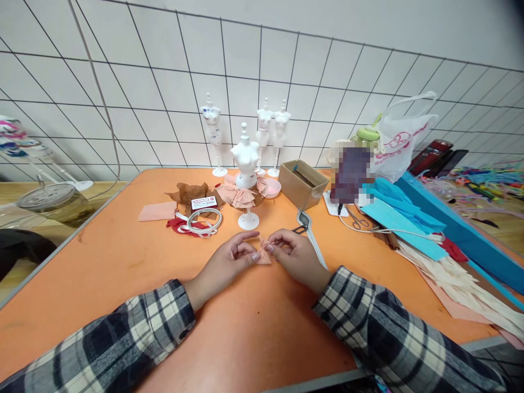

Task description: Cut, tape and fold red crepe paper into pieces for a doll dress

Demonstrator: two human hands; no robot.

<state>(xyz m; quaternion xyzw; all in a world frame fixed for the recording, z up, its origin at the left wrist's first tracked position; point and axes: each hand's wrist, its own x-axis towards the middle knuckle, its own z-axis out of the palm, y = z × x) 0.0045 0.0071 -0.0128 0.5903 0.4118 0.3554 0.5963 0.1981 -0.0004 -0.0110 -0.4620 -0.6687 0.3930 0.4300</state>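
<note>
My left hand (pixel 231 261) and my right hand (pixel 295 254) meet over the orange table (pixel 123 256), both pinching a small folded piece of pink paper (pixel 264 254) between thumb and fingers. Just beyond them stands a white mini mannequin (pixel 245 164) on a round base, with pink pleated ruffles (pixel 239 195) around its lower part. Scissors (pixel 307 226) lie right beside my right hand.
A tape roll (pixel 204 220), red scraps and brown paper lie at the left of the mannequin. Three more mannequins (pixel 262 134) stand by the tiled wall. A cardboard box (pixel 302 184), blue sheets (pixel 393 210) and cream paper strips (pixel 462 284) fill the right side.
</note>
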